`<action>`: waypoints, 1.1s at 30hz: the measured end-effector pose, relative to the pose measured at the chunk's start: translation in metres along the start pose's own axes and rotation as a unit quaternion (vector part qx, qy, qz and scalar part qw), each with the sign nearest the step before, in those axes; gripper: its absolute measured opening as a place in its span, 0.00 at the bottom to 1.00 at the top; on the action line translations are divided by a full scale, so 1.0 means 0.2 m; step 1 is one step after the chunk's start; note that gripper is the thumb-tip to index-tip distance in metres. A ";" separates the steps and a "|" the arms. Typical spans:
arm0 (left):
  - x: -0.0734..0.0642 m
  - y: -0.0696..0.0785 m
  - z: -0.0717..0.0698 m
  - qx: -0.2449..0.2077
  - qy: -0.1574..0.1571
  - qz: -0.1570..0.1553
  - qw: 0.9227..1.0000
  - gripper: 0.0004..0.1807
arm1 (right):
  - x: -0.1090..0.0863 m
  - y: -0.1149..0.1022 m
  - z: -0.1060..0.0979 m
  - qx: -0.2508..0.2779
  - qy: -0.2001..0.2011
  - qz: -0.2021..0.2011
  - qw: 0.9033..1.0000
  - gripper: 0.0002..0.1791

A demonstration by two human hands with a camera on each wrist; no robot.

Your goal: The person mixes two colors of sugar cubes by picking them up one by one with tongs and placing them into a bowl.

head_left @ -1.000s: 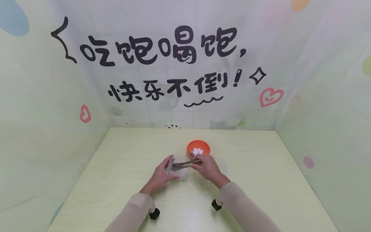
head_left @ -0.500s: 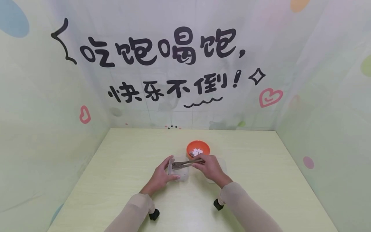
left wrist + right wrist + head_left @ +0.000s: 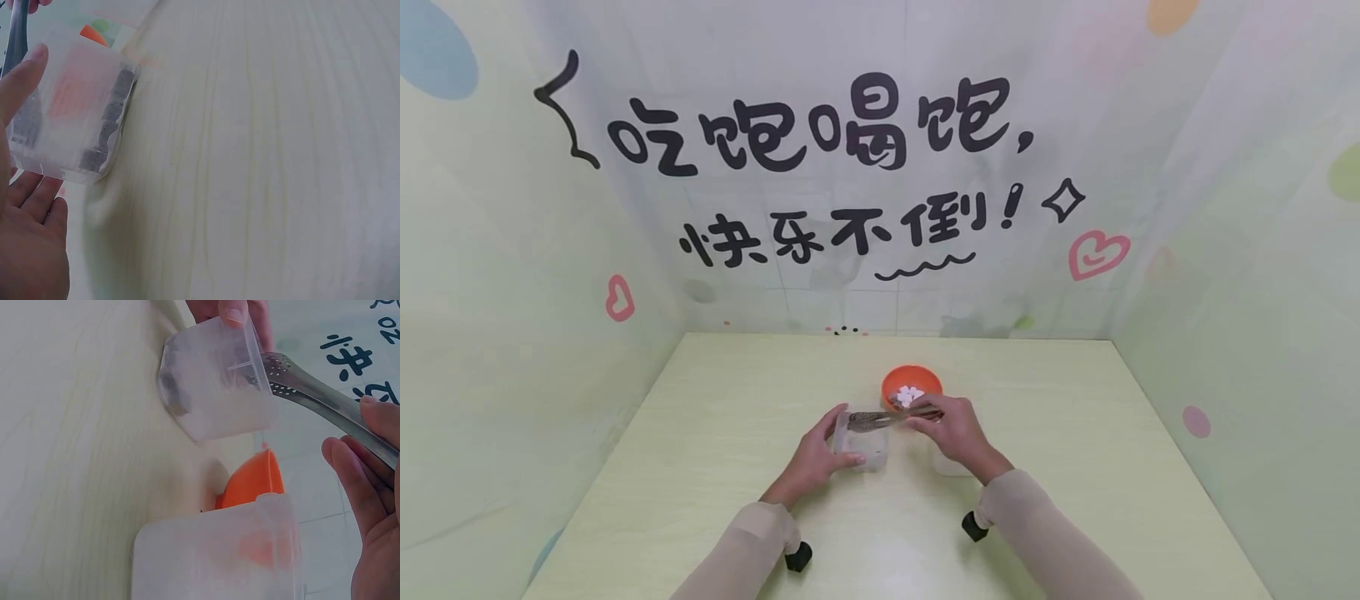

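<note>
My left hand [image 3: 816, 450] holds a translucent plastic box [image 3: 870, 457] on the table, thumb on the near side and fingers on the far side. Dark cubes [image 3: 112, 111] lie along its bottom in the left wrist view. With my right hand [image 3: 961, 431] I grip metal tongs [image 3: 887, 418]. Their perforated tips [image 3: 279, 365] reach into the box's mouth in the right wrist view; whether they pinch anything there cannot be seen. Just behind stands an orange bowl [image 3: 912, 373] with several white cubes [image 3: 907, 395] and some darker pieces inside.
A second translucent box [image 3: 953, 465] stands beneath my right hand, partly hidden by it; it shows large in the right wrist view. Pale table surface [image 3: 737, 400] extends around these things. Printed fabric walls [image 3: 895, 300] enclose the back and both sides.
My right hand has shifted slightly right, drawing the tongs a little that way. The tongs' arms look closer together. My left hand and the box stay put.
</note>
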State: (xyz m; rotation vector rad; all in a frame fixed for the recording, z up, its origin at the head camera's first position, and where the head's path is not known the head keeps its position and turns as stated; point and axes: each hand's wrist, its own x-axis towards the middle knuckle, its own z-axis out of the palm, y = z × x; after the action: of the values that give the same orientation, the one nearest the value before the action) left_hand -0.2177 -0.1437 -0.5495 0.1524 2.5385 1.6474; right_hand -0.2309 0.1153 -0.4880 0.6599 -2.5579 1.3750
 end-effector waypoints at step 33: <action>0.01 -0.01 -0.01 -0.004 -0.001 0.002 1.000 0.55 | -0.03 0.10 -0.21 -0.011 0.098 -0.043 0.994 0.08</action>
State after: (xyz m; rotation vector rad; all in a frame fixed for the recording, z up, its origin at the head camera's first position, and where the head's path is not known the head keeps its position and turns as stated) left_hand -0.2194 -0.1454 -0.5508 0.1588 2.5300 1.6585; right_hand -0.2377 0.1612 -0.4809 0.5905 -2.3601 1.3131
